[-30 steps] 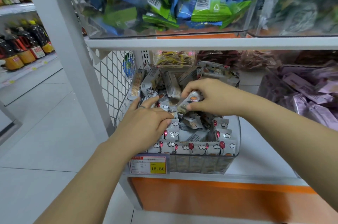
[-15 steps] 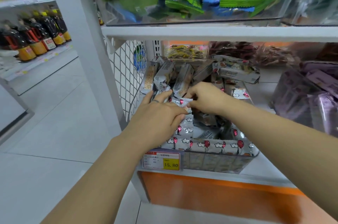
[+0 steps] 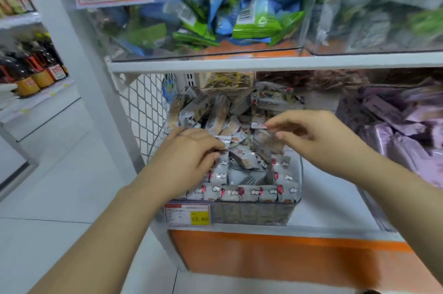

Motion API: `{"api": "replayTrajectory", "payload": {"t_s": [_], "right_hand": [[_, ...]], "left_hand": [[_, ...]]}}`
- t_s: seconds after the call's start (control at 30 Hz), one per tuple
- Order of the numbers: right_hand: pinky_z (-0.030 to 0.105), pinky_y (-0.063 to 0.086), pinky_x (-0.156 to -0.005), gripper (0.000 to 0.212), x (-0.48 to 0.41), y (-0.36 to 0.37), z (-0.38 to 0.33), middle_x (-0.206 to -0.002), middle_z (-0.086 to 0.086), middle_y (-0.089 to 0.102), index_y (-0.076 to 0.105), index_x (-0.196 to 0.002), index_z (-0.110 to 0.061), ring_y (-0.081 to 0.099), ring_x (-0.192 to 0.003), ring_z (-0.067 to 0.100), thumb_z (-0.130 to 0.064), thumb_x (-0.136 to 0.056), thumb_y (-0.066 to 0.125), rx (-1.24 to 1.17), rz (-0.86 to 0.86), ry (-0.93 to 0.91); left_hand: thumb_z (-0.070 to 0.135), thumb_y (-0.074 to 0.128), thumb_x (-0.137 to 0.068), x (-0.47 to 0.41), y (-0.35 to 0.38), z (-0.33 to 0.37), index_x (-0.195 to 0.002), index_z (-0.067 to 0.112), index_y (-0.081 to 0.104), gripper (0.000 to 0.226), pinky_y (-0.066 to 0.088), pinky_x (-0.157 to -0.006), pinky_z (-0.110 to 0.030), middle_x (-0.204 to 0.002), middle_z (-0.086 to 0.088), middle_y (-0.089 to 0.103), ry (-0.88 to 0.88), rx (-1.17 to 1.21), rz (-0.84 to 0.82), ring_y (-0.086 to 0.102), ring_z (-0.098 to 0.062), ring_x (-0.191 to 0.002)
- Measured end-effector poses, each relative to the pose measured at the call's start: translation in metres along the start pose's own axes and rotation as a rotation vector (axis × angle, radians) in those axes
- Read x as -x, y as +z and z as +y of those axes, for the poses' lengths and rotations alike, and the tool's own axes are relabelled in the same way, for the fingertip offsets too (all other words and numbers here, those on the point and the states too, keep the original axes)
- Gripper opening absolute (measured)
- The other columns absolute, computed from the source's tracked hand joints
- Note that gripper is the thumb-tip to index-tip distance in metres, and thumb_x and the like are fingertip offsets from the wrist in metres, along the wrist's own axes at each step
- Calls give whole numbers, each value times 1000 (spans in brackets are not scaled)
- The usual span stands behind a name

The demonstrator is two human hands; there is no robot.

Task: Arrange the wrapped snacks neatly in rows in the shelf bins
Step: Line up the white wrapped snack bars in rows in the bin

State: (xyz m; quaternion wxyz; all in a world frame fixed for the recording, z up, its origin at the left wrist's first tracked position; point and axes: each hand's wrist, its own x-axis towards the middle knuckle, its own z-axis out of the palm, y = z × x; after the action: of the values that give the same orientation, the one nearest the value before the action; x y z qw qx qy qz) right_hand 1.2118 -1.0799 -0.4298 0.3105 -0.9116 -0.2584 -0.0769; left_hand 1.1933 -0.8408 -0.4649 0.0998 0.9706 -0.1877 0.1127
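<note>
A clear shelf bin [image 3: 251, 215] holds several grey wrapped snacks printed with red balloons and white clouds. A neat row of them [image 3: 239, 191] stands along the front wall, and loose ones [image 3: 244, 159] are heaped in the middle and back. My left hand [image 3: 189, 159] rests on the packets at the bin's left side, fingers bent down over them. Above the heap's right half, my right hand [image 3: 311, 137] pinches one small wrapped snack [image 3: 257, 125] between thumb and fingertips.
A white shelf board [image 3: 263, 63] hangs low over the bin, carrying a clear bin of blue and green packets [image 3: 239, 17]. A mesh side panel [image 3: 146, 111] stands left. A bin of purple packets [image 3: 395, 125] sits right. A price tag [image 3: 188, 214] hangs on the front.
My right hand has moved right and up from beside the left hand, now pinching a small packet over the heap. My left hand has stayed on the left packets.
</note>
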Motion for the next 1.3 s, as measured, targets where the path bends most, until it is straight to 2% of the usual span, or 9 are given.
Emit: {"api": "replayTrajectory", "payload": {"t_s": [0.07,0.17,0.3,0.43,0.6,0.73,0.87,1.1,1.3], "right_hand": [[-2,38,-70,23,13,0,15,-92,-17,67,69,-106,-25,59,-81,-5,-12,-89,60,-6,49,25],[0,37,-71,20,24,4,30,-94,-23,61,69,-104,-26,54,-83,-6,-14,-89,61,-16,78,45],[14,36,-91,21,28,11,44,-101,-23,57,69,-106,-26,49,-103,3,-18,-88,64,5,75,-3],[3,36,-85,19,30,15,52,-107,-17,61,70,-104,-24,54,-103,1,-16,-87,65,-96,60,-16],[3,37,-83,17,27,17,55,-103,-13,62,71,-101,-20,52,-98,-4,-13,-86,65,-148,76,-38],[8,40,-83,18,24,19,56,-102,-11,64,71,-102,-23,55,-95,0,-15,-87,64,-180,81,-5],[11,42,-81,18,20,19,55,-98,-9,63,70,-102,-24,56,-90,2,-16,-87,65,-195,85,10],[7,40,-75,19,19,18,53,-92,-18,62,69,-102,-28,55,-90,-2,-18,-87,65,-171,108,43],[5,39,-70,32,25,12,40,-95,-5,60,61,-117,-29,51,-86,-2,-27,-86,65,-218,181,58]], "left_hand": [[31,52,-95,-9,-5,13,-120,32,61,27,41,-92,-26,-111,16,61,21,44,-43,52,-5,-103],[30,55,-94,-33,-4,33,-116,31,64,23,40,-73,-9,-109,19,62,29,122,-260,53,3,-90],[25,62,-91,-68,11,42,-114,26,66,24,49,-85,-23,-101,12,70,34,123,-520,62,-1,-89],[23,64,-88,-93,23,45,-125,24,60,36,46,-74,-25,-94,12,67,86,-11,-620,60,-11,-84],[50,66,-79,-101,39,44,-119,34,53,45,38,-63,-28,-108,7,57,206,-434,-430,58,-18,-97],[51,62,-82,-100,45,35,-130,31,47,55,37,-60,-29,-114,1,52,195,-501,-346,59,-23,-100],[43,60,-83,-94,31,28,-109,26,55,32,47,-63,-29,-104,6,62,128,-290,-170,59,-17,-91],[12,70,-81,-50,-10,26,-101,35,58,33,52,-72,-23,-101,11,63,26,428,23,63,-8,-83],[6,60,-73,-17,-23,26,-98,45,57,46,45,-91,-21,-126,29,47,97,559,142,47,1,-122]]}}
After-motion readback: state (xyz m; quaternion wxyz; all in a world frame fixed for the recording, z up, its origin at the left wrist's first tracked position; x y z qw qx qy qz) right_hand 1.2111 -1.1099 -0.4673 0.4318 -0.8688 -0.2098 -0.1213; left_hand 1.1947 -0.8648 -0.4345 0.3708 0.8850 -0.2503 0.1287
